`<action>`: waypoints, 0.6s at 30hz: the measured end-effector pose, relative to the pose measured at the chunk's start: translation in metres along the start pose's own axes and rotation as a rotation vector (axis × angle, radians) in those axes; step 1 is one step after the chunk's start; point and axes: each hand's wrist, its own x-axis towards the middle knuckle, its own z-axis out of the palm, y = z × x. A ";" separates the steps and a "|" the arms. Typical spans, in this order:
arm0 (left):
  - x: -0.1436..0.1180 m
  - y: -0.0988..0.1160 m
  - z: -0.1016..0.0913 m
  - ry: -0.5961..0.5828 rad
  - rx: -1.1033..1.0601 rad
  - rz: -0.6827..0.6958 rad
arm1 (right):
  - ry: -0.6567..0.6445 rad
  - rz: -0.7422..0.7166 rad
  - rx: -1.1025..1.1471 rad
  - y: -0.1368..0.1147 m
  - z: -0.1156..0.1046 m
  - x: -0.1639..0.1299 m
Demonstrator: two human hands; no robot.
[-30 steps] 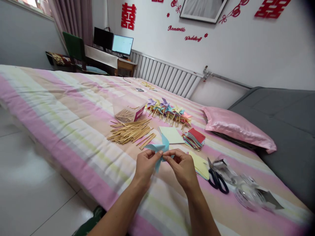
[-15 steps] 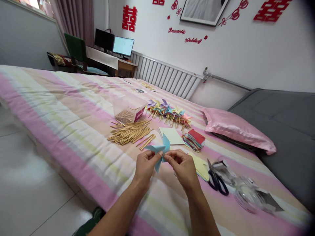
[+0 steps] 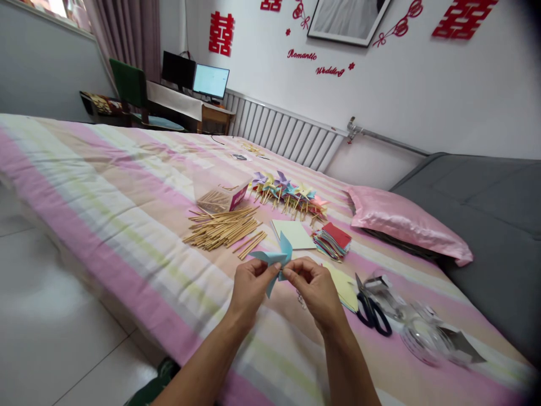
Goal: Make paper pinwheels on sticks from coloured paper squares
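Note:
A light blue paper pinwheel (image 3: pixel 285 247) is held between my two hands above the bed, its folded blades spreading up, left and down. My left hand (image 3: pixel 252 285) pinches it near the centre with thumb and fingers. From the other side my right hand (image 3: pixel 313 282) closes its thumb and fingertips on the middle of the paper. Whatever lies right between the fingertips is too small to make out. Just beyond my hands lie a pile of thin wooden sticks (image 3: pixel 222 228) and a pale green paper stack (image 3: pixel 295 234).
Finished pinwheels (image 3: pixel 291 194) lie behind a clear box (image 3: pixel 222 194) of sticks. Coloured paper squares (image 3: pixel 332 241), yellow sheets (image 3: pixel 344 287), black-handled scissors (image 3: pixel 372 313) and clear plastic packaging (image 3: pixel 426 335) lie to the right. A pink pillow (image 3: pixel 406 223) rests by the grey headboard (image 3: pixel 482 220).
Both hands stay at the pinwheel, with only a slight shift of the fingers. Small items on the bed beside my right hand show a little more. The view has moved slightly.

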 end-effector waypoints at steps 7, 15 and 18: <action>0.000 0.003 0.001 -0.023 -0.021 0.018 | 0.053 -0.095 -0.112 -0.005 0.001 0.000; 0.000 0.004 0.000 0.029 -0.018 -0.024 | 0.064 -0.040 0.181 -0.005 0.012 0.000; 0.000 0.004 0.001 0.006 -0.052 -0.009 | 0.036 -0.008 0.246 -0.006 0.013 -0.001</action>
